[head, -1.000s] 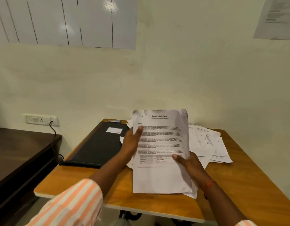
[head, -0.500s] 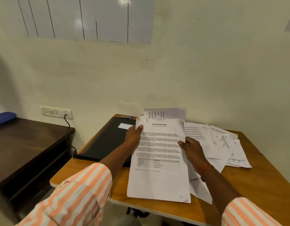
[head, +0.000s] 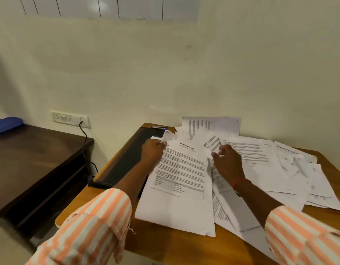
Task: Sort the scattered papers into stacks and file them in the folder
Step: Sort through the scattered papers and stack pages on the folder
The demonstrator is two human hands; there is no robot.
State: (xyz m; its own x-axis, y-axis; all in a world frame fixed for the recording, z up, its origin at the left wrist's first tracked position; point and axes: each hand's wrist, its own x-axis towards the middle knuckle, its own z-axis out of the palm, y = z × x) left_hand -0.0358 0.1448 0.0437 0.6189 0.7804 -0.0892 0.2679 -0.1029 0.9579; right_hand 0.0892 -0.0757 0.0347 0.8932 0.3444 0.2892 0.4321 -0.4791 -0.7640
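L hand (head: pixel 154 152) pinches report sheet (head: pixel 181 199) by its left edge, over folder (head: pixel 123 163); R hand (head: pixel 228 162), fingers apart, over loose papers (head: pixel 261 161) right of folder.

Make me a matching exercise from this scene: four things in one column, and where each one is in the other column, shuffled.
Things:
1. black folder
2. blue case
3. report sheet
4. power socket

Places:
A. on the wall
B. gripped by the left hand
C. on the dark desk
D. on the left part of the wooden table

Pairs: 1-D, 2-C, 3-B, 4-A.
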